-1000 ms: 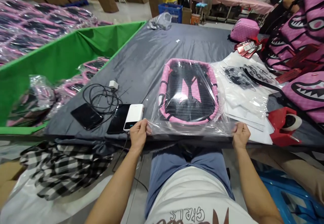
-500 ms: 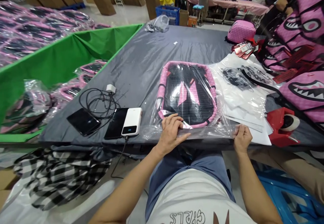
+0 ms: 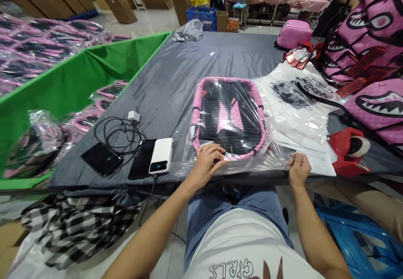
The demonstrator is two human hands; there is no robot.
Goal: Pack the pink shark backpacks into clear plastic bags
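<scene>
A pink and black backpack (image 3: 229,117) lies flat inside a clear plastic bag (image 3: 277,153) on the grey table (image 3: 176,77), close to its near edge. My left hand (image 3: 206,163) rests on the bag over the backpack's near rim, fingers curled and pressing down. My right hand (image 3: 298,169) is closed in a pinch on the bag's near right corner at the table edge.
A white power bank (image 3: 161,156), two dark phones (image 3: 101,158) and a coiled cable (image 3: 121,134) lie left of the bag. Printed white bags (image 3: 299,102) and a red tape dispenser (image 3: 351,151) sit on the right, with pink shark-face backpacks (image 3: 374,102) beyond. A green bin (image 3: 72,77) stands left.
My left hand let go of the bag's near left corner and moved right onto the backpack's near rim. My right hand stayed on its corner.
</scene>
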